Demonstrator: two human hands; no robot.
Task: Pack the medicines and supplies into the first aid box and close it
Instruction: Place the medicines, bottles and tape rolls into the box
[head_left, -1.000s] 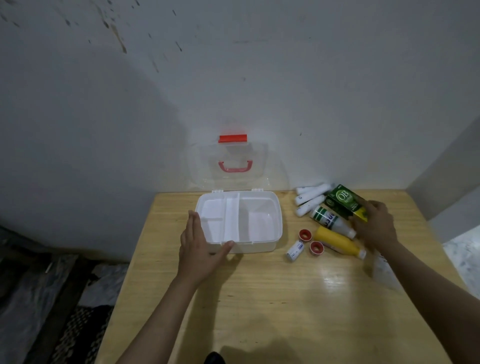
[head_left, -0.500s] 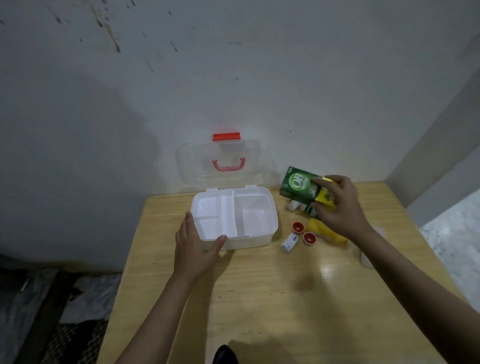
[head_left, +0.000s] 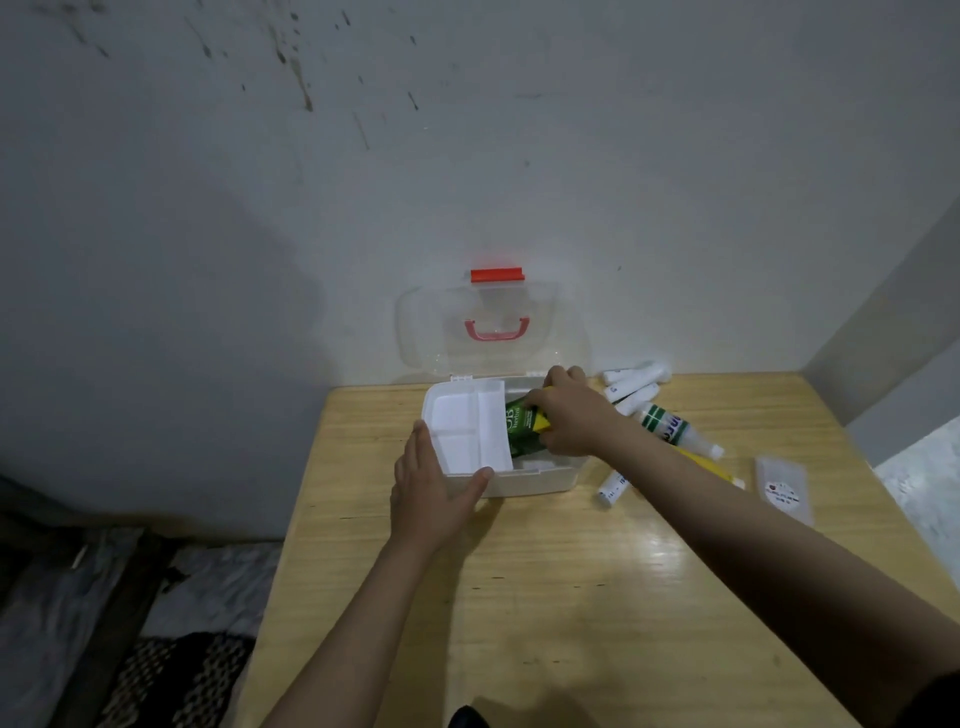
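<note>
I am lowering the green carton (head_left: 521, 426), gripped in my right hand (head_left: 569, 415), into the box (head_left: 540, 477) while my left hand (head_left: 431, 488), fingers spread flat, is steadying its near left corner; next I need to let go inside.

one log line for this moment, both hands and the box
left hand: steadying first aid box | right hand: lowering green carton into right compartment | lid: open | other supplies: on table

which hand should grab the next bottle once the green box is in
Right. The right hand is at the first aid box placing the green carton, beside the white bottle. The left hand braces the box's far corner.
</note>
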